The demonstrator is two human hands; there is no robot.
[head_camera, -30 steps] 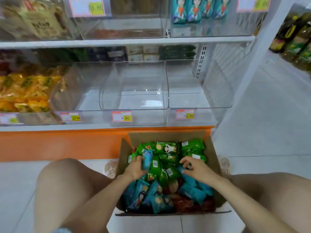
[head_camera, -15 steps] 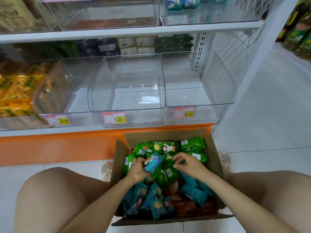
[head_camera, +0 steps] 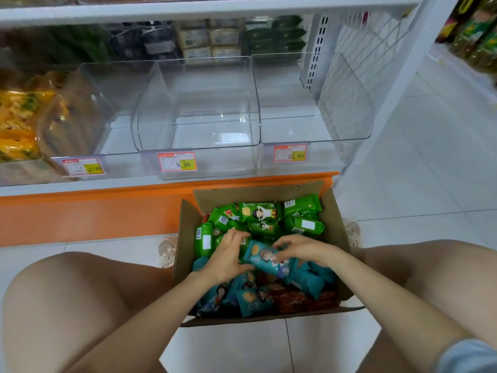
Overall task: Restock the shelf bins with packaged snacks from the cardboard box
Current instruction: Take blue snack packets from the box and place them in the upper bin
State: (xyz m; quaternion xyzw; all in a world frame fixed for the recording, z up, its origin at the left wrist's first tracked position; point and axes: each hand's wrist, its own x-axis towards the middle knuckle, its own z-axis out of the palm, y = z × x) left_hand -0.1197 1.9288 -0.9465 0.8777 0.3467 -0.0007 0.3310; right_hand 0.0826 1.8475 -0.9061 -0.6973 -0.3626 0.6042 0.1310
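The teal pack (head_camera: 269, 261) hangs just above the heap in the box (head_camera: 185, 238), lying crosswise with its left end higher. The left hand (head_camera: 227, 261) grips that left end, fingers curled round it. The right hand (head_camera: 305, 250) grips the right half, fingers bent down over the top and close together; its thumb is hidden under the pack.

The box stands open on the floor (head_camera: 430, 157) between 2 bare knees. Its far half holds green packs (head_camera: 258, 211), several lying label up. The near half holds more teal packs (head_camera: 252, 297), with red-brown packs (head_camera: 295, 301) at the near right corner.

Just beyond the box runs the orange base (head_camera: 94, 211) of the shelf. On the shelf above it 3 clear bins stand side by side, touching: the left bin (head_camera: 107, 103), the middle bin (head_camera: 199, 103) and the right bin (head_camera: 309, 103). Each has a price tag on its front. The middle tag (head_camera: 177, 162) reads 9.90 and the right tag (head_camera: 290, 154) reads 32.90; the left tag (head_camera: 83, 166) is too blurred to read in full.

Left of the 3 bins lie yellow packs (head_camera: 16, 125). A white wire panel (head_camera: 349, 76) closes the shelf's right end.
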